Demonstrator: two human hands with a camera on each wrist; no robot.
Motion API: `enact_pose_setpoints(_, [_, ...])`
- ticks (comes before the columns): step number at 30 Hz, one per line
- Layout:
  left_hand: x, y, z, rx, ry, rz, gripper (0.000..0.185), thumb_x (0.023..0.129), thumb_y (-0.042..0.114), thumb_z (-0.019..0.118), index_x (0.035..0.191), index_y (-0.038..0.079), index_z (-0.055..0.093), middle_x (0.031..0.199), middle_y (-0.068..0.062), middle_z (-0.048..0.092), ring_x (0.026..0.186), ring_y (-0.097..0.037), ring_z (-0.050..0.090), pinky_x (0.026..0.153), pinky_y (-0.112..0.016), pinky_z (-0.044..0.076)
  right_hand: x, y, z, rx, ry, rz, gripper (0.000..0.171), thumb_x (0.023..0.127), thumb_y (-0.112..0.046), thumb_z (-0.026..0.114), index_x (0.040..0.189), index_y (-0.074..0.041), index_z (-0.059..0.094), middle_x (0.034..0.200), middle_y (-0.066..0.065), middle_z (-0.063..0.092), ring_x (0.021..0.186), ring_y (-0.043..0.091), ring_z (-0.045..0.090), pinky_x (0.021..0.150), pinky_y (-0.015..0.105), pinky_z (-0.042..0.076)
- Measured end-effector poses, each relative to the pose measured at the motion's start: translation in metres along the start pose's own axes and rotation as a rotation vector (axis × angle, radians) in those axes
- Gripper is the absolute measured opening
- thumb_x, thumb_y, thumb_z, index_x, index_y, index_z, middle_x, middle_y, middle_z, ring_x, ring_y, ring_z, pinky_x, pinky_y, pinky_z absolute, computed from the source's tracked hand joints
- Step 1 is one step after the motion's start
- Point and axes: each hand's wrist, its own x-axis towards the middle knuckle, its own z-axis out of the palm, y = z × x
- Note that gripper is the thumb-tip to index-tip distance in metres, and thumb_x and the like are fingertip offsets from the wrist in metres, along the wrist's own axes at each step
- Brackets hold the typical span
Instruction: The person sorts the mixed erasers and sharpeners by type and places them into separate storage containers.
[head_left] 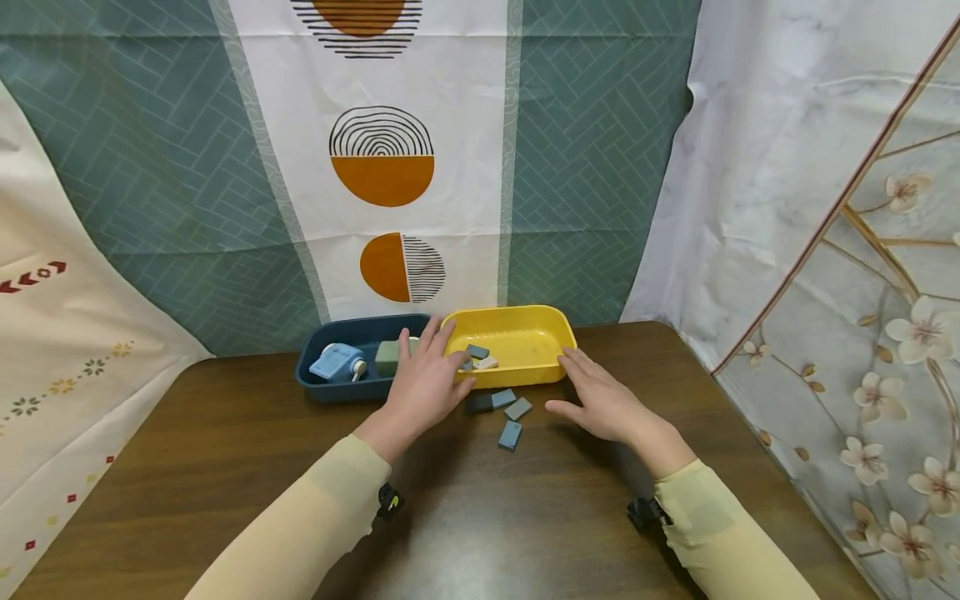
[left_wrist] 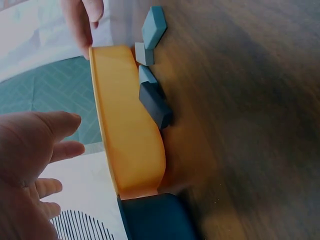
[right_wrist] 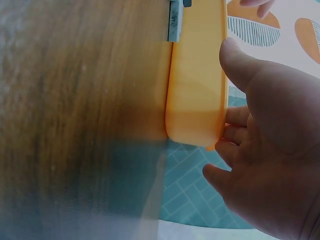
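A yellow plastic tray (head_left: 525, 321) sits at the far edge of a dark wooden table (head_left: 225, 467), pushed up against a navy tray (head_left: 345, 329) on its left. My left hand (head_left: 426, 377) rests over the yellow tray's left end, fingers straight and loosely spread, not curled around anything. My right hand (head_left: 600, 398) lies flat by the tray's right front corner, fingers relaxed and apart, tips just beside the rim; I cannot tell if they touch it.

Inside the yellow tray lie a small blue block (head_left: 477, 352) and a pale block (head_left: 486, 363). On the table just in front of it sit a dark block (head_left: 478, 404) and three blue-grey blocks (head_left: 510, 435), close between my hands.

The navy tray holds a light blue toy-like object (head_left: 336, 363) and a green block (head_left: 387, 357). Patterned curtains hang behind.

As I judge it, neither hand has a firm hold, so a push could slide the light tray or tip it, spilling its blocks. My left palm hides part of the tray, and a careless sweep could scatter the loose blocks.
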Motion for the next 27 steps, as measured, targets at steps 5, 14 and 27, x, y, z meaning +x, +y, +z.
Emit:
enact_pose_setpoints(5, [-0.008, 0.0, -0.001, -0.012, 0.006, 0.019, 0.044, 0.103, 0.04, 0.081, 0.139, 0.016, 0.079, 0.174, -0.018, 0.039, 0.167, -0.043, 0.019, 0.128, -0.077, 0.007, 0.006, 0.017, 0.011, 0.01, 0.018, -0.036, 0.094, 0.107, -0.054, 0.069, 0.17, 0.005, 0.031, 0.18, 0.025, 0.022, 0.167, 0.043, 0.02, 0.131, 0.061, 0.024])
enact_pose_setpoints(14, [-0.023, 0.001, 0.006, 0.012, -0.004, 0.055, 0.044, 0.103, 0.044, 0.08, 0.138, 0.018, 0.079, 0.174, -0.018, 0.041, 0.165, -0.046, 0.023, 0.128, -0.077, 0.012, -0.003, 0.0, 0.002, -0.001, 0.006, -0.01, 0.09, 0.109, -0.047, 0.07, 0.169, 0.008, 0.031, 0.179, 0.026, 0.023, 0.166, 0.044, 0.021, 0.13, 0.062, 0.026])
enact_pose_setpoints(27, [-0.034, 0.004, 0.019, -0.029, 0.016, 0.111, 0.039, 0.102, 0.04, 0.082, 0.133, 0.017, 0.082, 0.171, -0.018, 0.045, 0.164, -0.046, 0.028, 0.126, -0.08, 0.014, -0.001, 0.001, 0.0, 0.008, 0.009, -0.007, 0.09, 0.109, -0.047, 0.07, 0.169, 0.008, 0.031, 0.179, 0.025, 0.023, 0.166, 0.044, 0.021, 0.13, 0.063, 0.026])
